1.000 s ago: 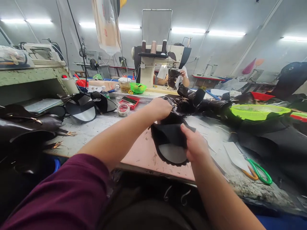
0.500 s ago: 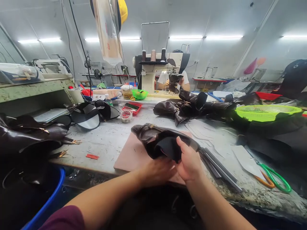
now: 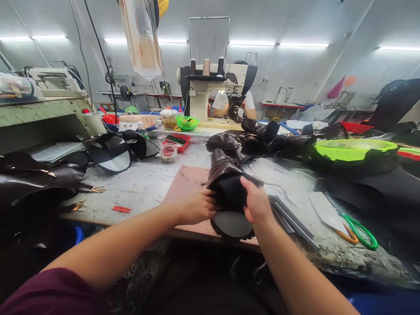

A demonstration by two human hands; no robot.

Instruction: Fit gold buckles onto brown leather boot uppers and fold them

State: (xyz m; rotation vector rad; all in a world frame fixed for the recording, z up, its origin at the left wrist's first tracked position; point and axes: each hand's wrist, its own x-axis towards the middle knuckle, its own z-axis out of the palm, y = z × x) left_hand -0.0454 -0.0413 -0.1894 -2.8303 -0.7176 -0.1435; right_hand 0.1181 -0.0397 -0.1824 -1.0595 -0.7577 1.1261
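A dark brown leather boot upper (image 3: 226, 168) lies over a pink board (image 3: 182, 186) at the table's front edge, its open end toward me. Inside it shows black lining, and a grey rounded piece (image 3: 232, 224) hangs out at the near end. My left hand (image 3: 197, 206) grips the left side of the opening, fingers curled over the edge. On the right side, my right hand (image 3: 257, 201) pinches the rim, thumb on the lining; its other fingers are hidden behind the material.
Grey strips (image 3: 292, 221) and green-and-orange-handled scissors (image 3: 356, 229) lie to the right. More boot uppers (image 3: 229, 142) are piled behind. A lime basket (image 3: 354, 151) stands at right, a red tag (image 3: 121, 209) at left. Across the table a person (image 3: 249, 103) works at a sewing machine (image 3: 200, 98).
The boot upper has turned so its opening faces me, and the grey piece has come into view. My left hand has moved from beneath it to its left side.
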